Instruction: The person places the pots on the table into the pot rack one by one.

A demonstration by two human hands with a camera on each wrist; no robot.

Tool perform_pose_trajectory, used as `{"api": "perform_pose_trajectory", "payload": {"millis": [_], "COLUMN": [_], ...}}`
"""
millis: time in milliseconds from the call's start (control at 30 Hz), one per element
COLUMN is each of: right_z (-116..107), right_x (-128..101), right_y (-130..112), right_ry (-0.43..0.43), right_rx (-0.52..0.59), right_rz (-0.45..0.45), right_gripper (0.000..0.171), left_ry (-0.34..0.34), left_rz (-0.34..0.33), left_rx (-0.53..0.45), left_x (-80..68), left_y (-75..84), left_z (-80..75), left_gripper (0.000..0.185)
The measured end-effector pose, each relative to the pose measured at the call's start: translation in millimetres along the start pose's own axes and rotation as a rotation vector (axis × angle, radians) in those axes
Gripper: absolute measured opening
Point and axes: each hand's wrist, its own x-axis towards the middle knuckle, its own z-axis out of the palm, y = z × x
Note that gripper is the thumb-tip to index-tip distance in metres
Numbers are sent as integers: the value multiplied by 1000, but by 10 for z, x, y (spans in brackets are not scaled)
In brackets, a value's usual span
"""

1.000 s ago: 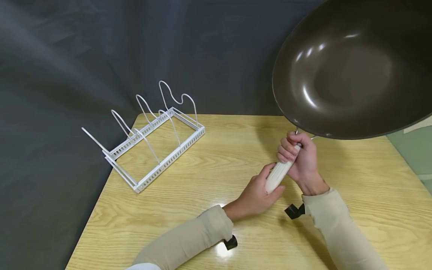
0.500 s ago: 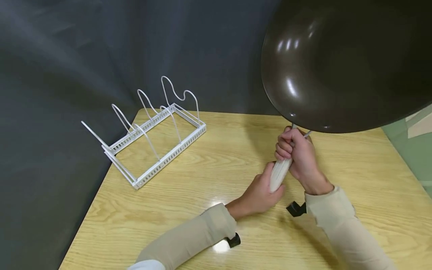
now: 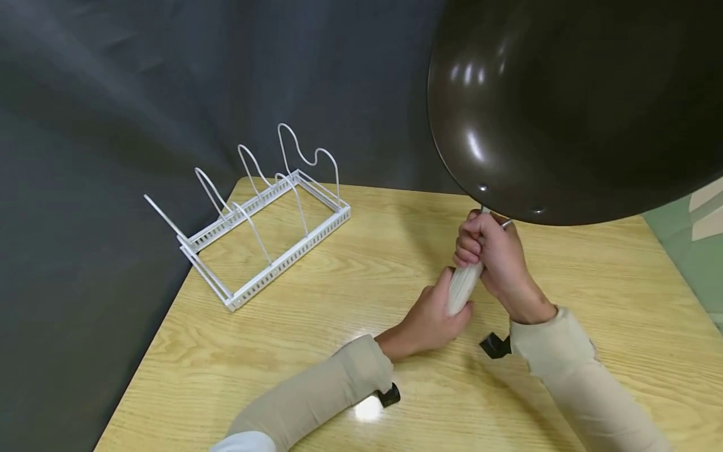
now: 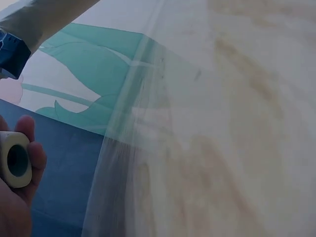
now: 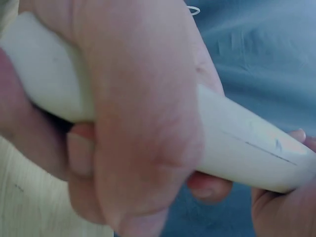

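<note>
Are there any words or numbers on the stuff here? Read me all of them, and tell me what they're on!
There are none I can read.
Handle: a dark line and faint marks, too blurred to tell if they are letters.
Pan: no writing seen.
Rack: no writing seen.
Black block by the right sleeve: too small to tell.

A white wire rack [image 3: 290, 257] is standing on the wood-grained tabletop [image 3: 350, 289], its curved dividers pointing upward. Dark cloth [image 3: 101, 201] is hanging in folds behind and left of it, while a green-and-pale surface [image 3: 695, 260] is showing past the right edge.
</note>
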Motion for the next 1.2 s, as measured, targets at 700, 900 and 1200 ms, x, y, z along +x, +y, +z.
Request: {"api": "perform_pose_trajectory", "payload": {"millis": [700,900,1200], "right_z": [244,298,519], "right_x": [71,114,167], "right_y": [-86,-126,-77], "right_ry": [-86,-126,-211], "right_rx": [-174,-283,-456], "right_rz": [13,13,29], "right_gripper": [27,31,33], "left_ry": [2,10,90], "left_rz": [-138,-118,-98], "left_rx": [-397,-431,-524], "left_x": [-34,-23,-106], "left_y": [102,139,122], "left_z": [1,-25,-77], "left_gripper": [52,49,33]}}
